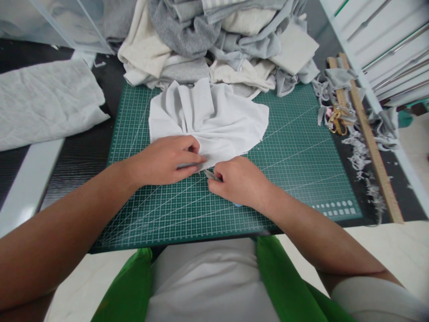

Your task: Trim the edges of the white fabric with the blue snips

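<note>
A piece of white fabric [221, 107] lies rumpled on the green cutting mat [288, 156], with folds bunched towards its far side. My left hand [170, 158] is closed on its near edge, thumb and fingers pinching the cloth. Close beside it, my right hand [239, 181] grips a pair of thread snips [212, 175]. Their silver blades point left at the fabric's edge, near my left fingertips. Most of the snips is hidden in my fist; a bit of blue shows beneath it.
Grey and cream cloth pieces [187, 36] are heaped at the back. A light grey folded cloth [50, 100] lies left. On the right are a wooden ruler [372, 143], gold-handled scissors [337, 120] and fabric scraps [358, 152]. A clear plastic bin [73, 22] stands back left.
</note>
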Demonstrator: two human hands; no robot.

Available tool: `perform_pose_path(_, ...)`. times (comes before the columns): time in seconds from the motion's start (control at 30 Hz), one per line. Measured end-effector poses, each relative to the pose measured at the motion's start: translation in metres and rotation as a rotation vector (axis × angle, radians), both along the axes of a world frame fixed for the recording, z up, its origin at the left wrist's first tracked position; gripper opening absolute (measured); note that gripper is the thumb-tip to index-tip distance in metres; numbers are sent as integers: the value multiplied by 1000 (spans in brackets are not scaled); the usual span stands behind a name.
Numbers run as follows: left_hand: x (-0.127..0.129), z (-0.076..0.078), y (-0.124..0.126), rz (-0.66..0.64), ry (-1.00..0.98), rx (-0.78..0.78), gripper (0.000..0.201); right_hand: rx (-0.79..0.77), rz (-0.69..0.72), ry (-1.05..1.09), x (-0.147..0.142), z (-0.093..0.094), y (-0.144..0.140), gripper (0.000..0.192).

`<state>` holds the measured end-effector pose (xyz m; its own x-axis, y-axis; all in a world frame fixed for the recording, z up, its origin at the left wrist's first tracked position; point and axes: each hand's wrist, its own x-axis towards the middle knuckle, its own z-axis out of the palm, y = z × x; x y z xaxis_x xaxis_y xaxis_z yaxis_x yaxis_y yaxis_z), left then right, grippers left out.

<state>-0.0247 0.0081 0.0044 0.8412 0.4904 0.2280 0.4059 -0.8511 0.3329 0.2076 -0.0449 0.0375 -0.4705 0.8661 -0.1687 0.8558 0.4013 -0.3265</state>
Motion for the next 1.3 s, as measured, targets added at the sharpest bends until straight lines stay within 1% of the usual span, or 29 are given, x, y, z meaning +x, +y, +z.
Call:
perform_pose_path(0.27, 1, 0, 0, 12, 21, 3, 27, 5, 11, -30, -1, 1, 0, 27)
perform_pose_path(0.43, 0, -2, 1, 0, -18, 10, 27, -5, 6, -51, -3, 2, 1, 29)
perform_pose_path(0.63, 1, 2, 0, 21, 18, -22, 26, -28, 3, -39, -3, 1, 2, 30)
perform_pose_path(0.9, 1, 2, 0, 19, 11, -22, 29, -47, 6, -24, -3, 4, 2, 29)
perform_pose_path(1.03, 1, 3, 0, 30, 50, -33, 27, -27, 15, -12, -2, 4, 1, 27)
perform_pose_path(1.3, 1, 3, -2, 37, 47, -35, 26, -16, 4, 18, 1, 1, 2, 27)
